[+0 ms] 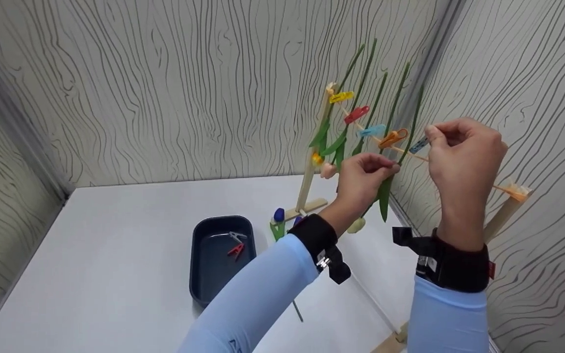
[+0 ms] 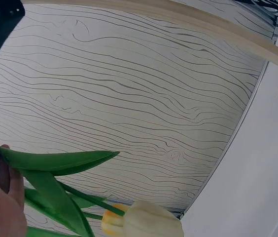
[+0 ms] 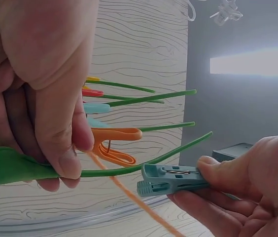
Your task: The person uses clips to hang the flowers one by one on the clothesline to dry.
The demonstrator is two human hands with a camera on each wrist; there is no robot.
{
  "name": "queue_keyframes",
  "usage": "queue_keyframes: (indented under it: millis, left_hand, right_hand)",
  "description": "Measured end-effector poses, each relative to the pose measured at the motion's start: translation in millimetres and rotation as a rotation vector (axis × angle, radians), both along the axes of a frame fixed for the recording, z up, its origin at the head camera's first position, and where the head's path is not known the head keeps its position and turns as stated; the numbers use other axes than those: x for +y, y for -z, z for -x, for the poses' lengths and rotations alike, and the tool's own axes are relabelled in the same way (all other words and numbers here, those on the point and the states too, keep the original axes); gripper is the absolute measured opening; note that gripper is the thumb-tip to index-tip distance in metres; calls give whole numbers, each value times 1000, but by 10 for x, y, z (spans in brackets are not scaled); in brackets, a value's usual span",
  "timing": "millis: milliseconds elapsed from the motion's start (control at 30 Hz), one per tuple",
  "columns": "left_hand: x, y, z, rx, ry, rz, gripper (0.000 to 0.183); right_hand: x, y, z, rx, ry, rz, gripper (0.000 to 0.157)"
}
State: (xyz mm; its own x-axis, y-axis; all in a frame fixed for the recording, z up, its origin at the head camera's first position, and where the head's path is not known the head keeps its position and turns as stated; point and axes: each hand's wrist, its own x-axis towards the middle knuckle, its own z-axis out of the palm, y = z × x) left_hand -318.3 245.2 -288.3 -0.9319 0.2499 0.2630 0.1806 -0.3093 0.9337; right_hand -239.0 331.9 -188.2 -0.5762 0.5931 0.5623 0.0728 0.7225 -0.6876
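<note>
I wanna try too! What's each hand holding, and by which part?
The left hand pinches a flower by its stem, near the leaves. The right hand pinches a teal clothespin by the end away from that stem.

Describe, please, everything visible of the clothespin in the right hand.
The clothespin is dull blue-green, apparently plastic, with two arms, a metal spring and a ridged free end. The right hand pinches its other end between thumb and fingers. It is held near the green stem and the orange cord; whether it touches either cannot be told.
</note>
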Motion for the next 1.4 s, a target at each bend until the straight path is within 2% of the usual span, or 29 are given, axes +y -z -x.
queue_keyframes:
  millis: [200, 533, 800, 967, 1100, 1300, 1400]
  left_hand:
    - [43, -14, 35, -26, 4, -48, 21]
    - [80, 16, 77, -20, 34, -80, 26]
    - [103, -14, 89, -28, 41, -87, 25]
    - [92, -22, 86, -17, 31, -90, 14]
    - [80, -2, 74, 32, 27, -37, 13]
    - [62, 44, 59, 128, 14, 134, 16]
    - [42, 46, 57, 152, 23, 161, 16]
  right_hand:
    - [35, -15, 64, -83, -28, -57, 24]
    - [91, -29, 153, -210, -70, -32, 24]
    - [114, -55, 162, -326, -114, -24, 32]
    - [112, -81, 152, -366, -150, -29, 37]
    - [104, -84, 153, -368, -167, -25, 39]
    - [95, -68, 140, -362, -175, -26, 40]
    - [91, -67, 134, -364, -179, -23, 39]
